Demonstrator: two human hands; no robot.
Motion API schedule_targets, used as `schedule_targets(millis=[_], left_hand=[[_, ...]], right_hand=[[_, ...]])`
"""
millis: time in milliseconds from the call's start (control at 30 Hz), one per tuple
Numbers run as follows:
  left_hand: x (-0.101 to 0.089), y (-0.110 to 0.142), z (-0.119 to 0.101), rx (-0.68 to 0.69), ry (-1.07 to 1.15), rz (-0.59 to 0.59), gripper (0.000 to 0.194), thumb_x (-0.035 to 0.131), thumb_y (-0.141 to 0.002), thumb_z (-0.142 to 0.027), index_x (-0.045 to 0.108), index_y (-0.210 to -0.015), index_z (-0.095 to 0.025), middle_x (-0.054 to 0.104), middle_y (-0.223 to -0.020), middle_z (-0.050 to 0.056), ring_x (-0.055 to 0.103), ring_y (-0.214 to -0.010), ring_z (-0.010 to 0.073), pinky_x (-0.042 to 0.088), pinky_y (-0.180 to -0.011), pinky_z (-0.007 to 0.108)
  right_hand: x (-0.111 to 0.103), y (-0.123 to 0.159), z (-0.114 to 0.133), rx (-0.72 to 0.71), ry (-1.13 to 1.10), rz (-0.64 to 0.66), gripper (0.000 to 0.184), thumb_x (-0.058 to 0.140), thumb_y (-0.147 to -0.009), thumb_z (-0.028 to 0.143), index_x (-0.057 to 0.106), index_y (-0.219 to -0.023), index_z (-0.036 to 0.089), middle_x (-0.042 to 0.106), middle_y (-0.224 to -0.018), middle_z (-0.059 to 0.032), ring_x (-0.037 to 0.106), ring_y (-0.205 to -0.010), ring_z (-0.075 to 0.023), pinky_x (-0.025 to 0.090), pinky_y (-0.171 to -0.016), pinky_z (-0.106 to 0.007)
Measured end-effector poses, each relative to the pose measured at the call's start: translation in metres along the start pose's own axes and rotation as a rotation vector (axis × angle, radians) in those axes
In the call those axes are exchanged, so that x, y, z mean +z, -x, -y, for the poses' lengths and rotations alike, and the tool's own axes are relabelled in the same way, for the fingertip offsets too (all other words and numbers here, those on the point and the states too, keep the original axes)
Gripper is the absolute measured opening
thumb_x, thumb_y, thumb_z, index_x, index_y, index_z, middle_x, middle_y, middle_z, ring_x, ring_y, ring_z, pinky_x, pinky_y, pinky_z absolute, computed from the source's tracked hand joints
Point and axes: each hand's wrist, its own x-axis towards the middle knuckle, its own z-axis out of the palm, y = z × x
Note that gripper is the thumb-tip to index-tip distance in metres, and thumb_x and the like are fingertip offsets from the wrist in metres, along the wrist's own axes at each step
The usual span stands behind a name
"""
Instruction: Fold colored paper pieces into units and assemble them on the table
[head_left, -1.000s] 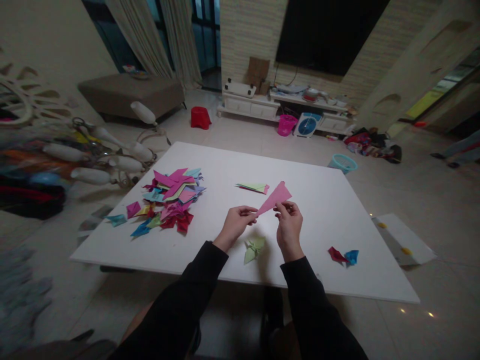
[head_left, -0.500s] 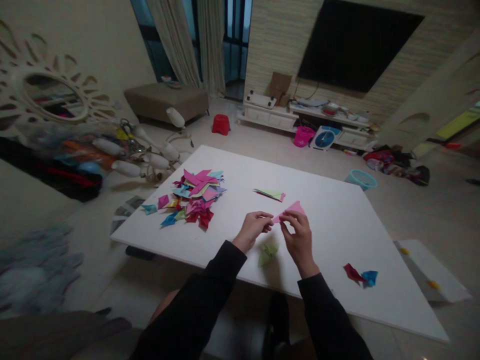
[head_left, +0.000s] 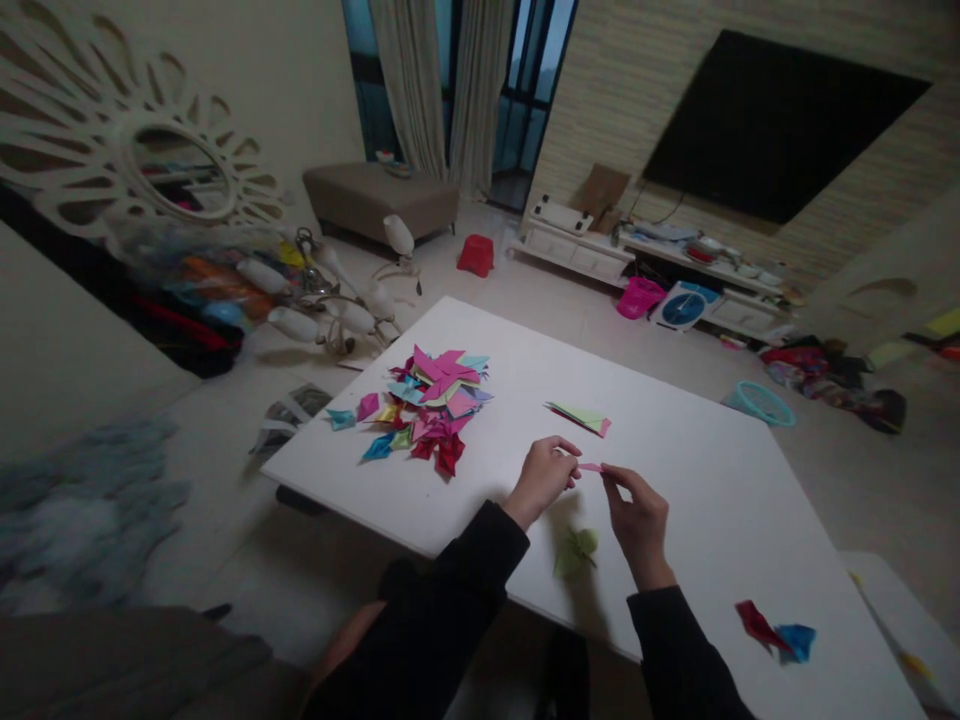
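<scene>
Between my two hands is a small piece of folded pink paper [head_left: 590,467], seen nearly edge-on above the white table. My left hand [head_left: 546,474] pinches its left end. My right hand [head_left: 637,510] grips the other end between thumb and fingers. Below them on the tabletop lies a folded green paper piece [head_left: 576,552]. Just beyond my hands rests a flat stack of folded green and pink paper strips [head_left: 579,417]. A colourful heap of folded paper pieces [head_left: 442,385] covers the table's left part.
Red and blue folded papers [head_left: 795,640] lie near the right front of the white table [head_left: 690,450]. On the floor around it are a lamp with several shades [head_left: 352,317], a red stool [head_left: 476,255] and a light-blue basket [head_left: 763,402].
The pink paper, a broad triangle before, now appears as a thin strip between my fingers. My view has shifted, so the whole scene sits differently in the picture.
</scene>
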Motion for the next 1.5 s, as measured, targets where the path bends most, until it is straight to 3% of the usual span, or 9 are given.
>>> schedule_targets(millis=[200,467,600,733,867,967,1167,1333,1500], left_hand=[[-0.007,0.001,-0.011,0.048,0.077,-0.084,0.018,0.052,-0.068,-0.005,0.060,-0.079,-0.016,0.056,-0.055,-0.002,0.049,-0.045,0.0098,0.037,-0.049,0.022],[0.008,0.004,0.001,0.002,0.074,0.032,0.018,0.053,-0.074,-0.007,0.060,-0.087,-0.017,0.058,-0.058,-0.002,0.052,-0.048,0.0108,0.040,-0.050,0.022],[0.011,0.000,0.008,0.036,0.008,0.017,0.017,0.054,-0.075,-0.009,0.062,-0.088,-0.017,0.059,-0.059,-0.002,0.053,-0.050,0.0096,0.041,-0.053,0.020],[0.011,0.000,0.004,0.000,0.032,0.016,0.017,0.053,-0.077,-0.008,0.062,-0.089,-0.017,0.058,-0.058,-0.003,0.053,-0.051,0.0097,0.040,-0.050,0.019],[0.010,0.002,-0.003,-0.012,0.042,0.018,0.016,0.053,-0.076,-0.007,0.061,-0.086,-0.017,0.058,-0.059,-0.002,0.052,-0.051,0.0098,0.040,-0.049,0.019],[0.010,0.006,-0.008,0.067,0.025,-0.021,0.016,0.053,-0.076,-0.007,0.062,-0.085,-0.017,0.058,-0.061,-0.002,0.054,-0.054,0.0106,0.040,-0.051,0.020],[0.008,0.019,-0.016,0.348,-0.107,-0.167,0.018,0.053,-0.076,-0.009,0.064,-0.086,-0.020,0.056,-0.065,-0.003,0.054,-0.062,0.0112,0.038,-0.059,0.021],[0.002,0.022,-0.018,0.433,-0.149,-0.197,0.020,0.050,-0.079,-0.009,0.063,-0.089,-0.021,0.050,-0.063,-0.005,0.049,-0.058,0.0101,0.033,-0.057,0.022],[-0.004,0.018,-0.021,0.450,-0.146,-0.212,0.019,0.049,-0.080,-0.008,0.063,-0.086,-0.020,0.049,-0.061,-0.005,0.050,-0.057,0.0103,0.032,-0.056,0.022]], right_hand=[[0.018,-0.019,-0.042,0.035,0.171,-0.070,0.021,0.055,-0.094,0.031,0.072,-0.100,0.020,0.076,-0.098,-0.0113,0.072,-0.085,-0.0255,0.056,-0.080,-0.041],[0.083,-0.103,-0.103,0.244,0.408,0.244,0.036,0.051,-0.082,0.021,0.065,-0.113,0.007,0.068,-0.113,-0.0230,0.063,-0.104,-0.0298,0.047,-0.096,-0.043],[0.112,-0.107,-0.106,0.293,0.439,0.335,0.034,0.049,-0.085,0.019,0.064,-0.113,0.006,0.065,-0.117,-0.0233,0.060,-0.108,-0.0278,0.044,-0.096,-0.037],[0.119,-0.087,-0.098,0.331,0.467,0.471,0.019,0.054,-0.085,0.022,0.067,-0.096,0.014,0.067,-0.101,-0.0153,0.061,-0.099,-0.0248,0.043,-0.088,-0.033],[0.114,-0.087,-0.084,0.334,0.510,0.490,0.022,0.053,-0.087,0.025,0.066,-0.102,0.015,0.064,-0.114,-0.0183,0.050,-0.117,-0.0322,0.038,-0.095,-0.044],[0.120,-0.102,-0.067,0.301,0.472,0.532,0.025,0.054,-0.089,0.025,0.065,-0.109,0.017,0.062,-0.121,-0.0166,0.046,-0.120,-0.0333,0.037,-0.095,-0.047],[0.183,-0.118,-0.004,0.214,0.267,0.616,0.030,0.053,-0.094,0.036,0.066,-0.117,0.022,0.063,-0.127,-0.0093,0.048,-0.121,-0.0264,0.040,-0.096,-0.040],[0.239,-0.119,0.043,0.265,0.152,0.614,0.032,0.056,-0.092,0.041,0.070,-0.113,0.021,0.063,-0.125,-0.0130,0.050,-0.119,-0.0315,0.042,-0.092,-0.045],[0.245,-0.127,0.058,0.258,0.063,0.527,0.016,0.062,-0.086,0.032,0.073,-0.086,0.020,0.066,-0.117,-0.0126,0.049,-0.118,-0.0320,0.041,-0.094,-0.046]])
